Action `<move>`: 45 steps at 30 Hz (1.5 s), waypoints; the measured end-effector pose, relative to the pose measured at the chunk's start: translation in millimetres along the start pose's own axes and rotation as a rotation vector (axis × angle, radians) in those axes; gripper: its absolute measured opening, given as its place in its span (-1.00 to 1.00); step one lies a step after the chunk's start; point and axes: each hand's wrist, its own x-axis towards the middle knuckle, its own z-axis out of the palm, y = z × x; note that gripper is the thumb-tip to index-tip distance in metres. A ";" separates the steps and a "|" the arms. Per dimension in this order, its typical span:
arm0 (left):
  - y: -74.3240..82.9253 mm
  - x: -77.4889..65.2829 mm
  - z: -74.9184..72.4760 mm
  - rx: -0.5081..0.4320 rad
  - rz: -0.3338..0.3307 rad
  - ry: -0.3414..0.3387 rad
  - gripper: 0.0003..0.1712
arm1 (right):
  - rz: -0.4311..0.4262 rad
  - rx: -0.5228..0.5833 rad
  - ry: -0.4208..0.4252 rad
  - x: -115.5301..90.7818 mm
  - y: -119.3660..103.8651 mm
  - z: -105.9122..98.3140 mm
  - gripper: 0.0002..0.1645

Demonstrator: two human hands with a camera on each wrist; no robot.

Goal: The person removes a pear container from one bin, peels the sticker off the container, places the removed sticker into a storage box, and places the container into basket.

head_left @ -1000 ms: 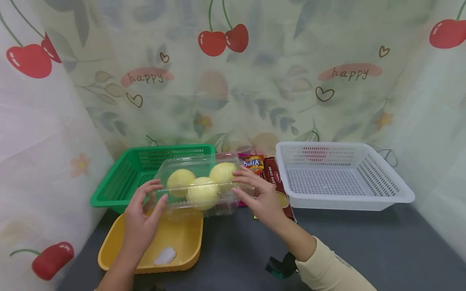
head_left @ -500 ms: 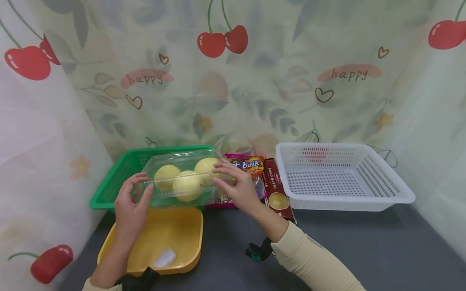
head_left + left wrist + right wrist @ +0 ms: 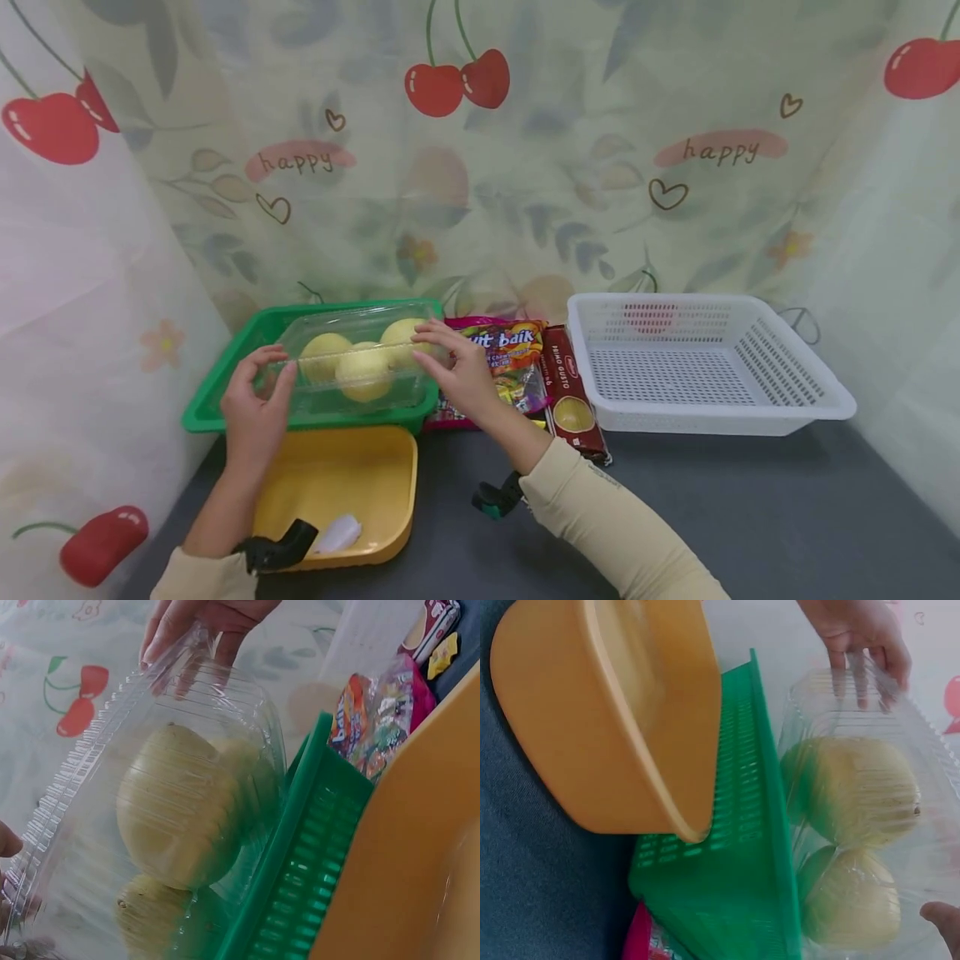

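A clear plastic clamshell box (image 3: 311,400) with three round pale-yellow fruits (image 3: 363,372) inside overlaps the green basket (image 3: 198,408) in the head view. My left hand (image 3: 255,400) grips its left end, thumb on the near side. The right hand (image 3: 461,367) pinches the opposite end between thumb and fingers. In the left wrist view the box (image 3: 82,847) is tilted beside the green basket's rim (image 3: 300,795). From the right wrist, two of the fruits (image 3: 866,791) show through the plastic, with the left hand (image 3: 862,634) at the far end.
A yellow tub (image 3: 360,475) holding a whitish translucent piece (image 3: 339,533) stands in front of the green basket. To the right lie a candy bag (image 3: 510,350) and a brown biscuit pack (image 3: 573,400). A white basket (image 3: 712,417) stands at the back right.
Both hands have carried the clamshell box leftward, from partly over the candy bag to over the green basket. More of the candy bag now shows.
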 end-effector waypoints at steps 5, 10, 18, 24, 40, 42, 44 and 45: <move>-7.2 7.8 0.0 0.004 -0.010 0.004 -0.71 | 0.043 0.011 -0.021 5.1 5.3 7.3 -0.74; -13.7 15.5 -5.0 0.056 -0.042 -0.044 -0.66 | 0.094 0.020 -0.019 8.6 11.9 18.1 -0.71; -21.3 21.4 -6.4 0.121 -0.015 -0.094 -0.62 | 0.115 -0.055 -0.019 11.5 19.8 26.1 -0.69; -30.5 30.2 -6.0 0.185 -0.004 -0.150 -0.54 | 0.181 -0.069 -0.022 18.5 22.3 32.9 -0.65; -44.0 43.5 -1.6 0.340 0.011 -0.254 -0.36 | 0.304 -0.099 -0.052 19.3 30.0 44.4 -0.67; -45.7 44.3 -1.3 0.348 0.000 -0.267 -0.35 | 0.313 -0.100 -0.064 19.1 30.9 45.4 -0.68; -48.0 45.0 -1.0 0.356 -0.009 -0.279 -0.35 | 0.325 -0.103 -0.079 18.6 32.2 46.5 -0.69; -49.5 45.3 -0.8 0.358 -0.014 -0.285 -0.35 | 0.335 -0.107 -0.088 18.3 32.7 47.0 -0.69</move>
